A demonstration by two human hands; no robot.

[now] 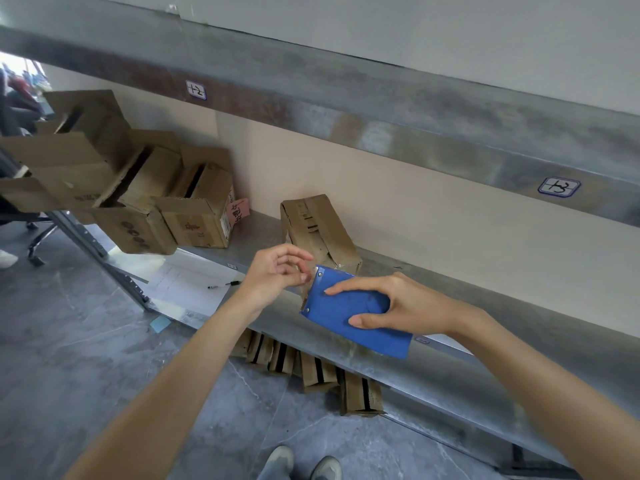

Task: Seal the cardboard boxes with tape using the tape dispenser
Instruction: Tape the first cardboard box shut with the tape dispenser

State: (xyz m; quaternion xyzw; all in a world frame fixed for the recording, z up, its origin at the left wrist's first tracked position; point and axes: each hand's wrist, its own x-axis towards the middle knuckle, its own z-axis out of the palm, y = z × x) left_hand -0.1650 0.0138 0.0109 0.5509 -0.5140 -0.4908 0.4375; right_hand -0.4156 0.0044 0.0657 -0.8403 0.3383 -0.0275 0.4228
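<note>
Now right hand [410,306] grips tilted tape dispenser [334,308]

— Is there tape between your left fingers?

— I cannot tell. My left hand [277,271] curls at the toothed end of the tape dispenser [349,313], and any clear strip there is too faint to see.

— And the roll?

— Hidden behind its blue side, part of which my right hand [405,306] covers. The dispenser also hides the near corner of the cardboard box [311,226] behind it.

— Anything else?

— The shelf [502,289] covers the tops of the boxes below [318,372]. The open boxes [104,174] run off the left edge, my shoes [280,460] off the bottom. The pink label [239,209] is too small to read.
</note>
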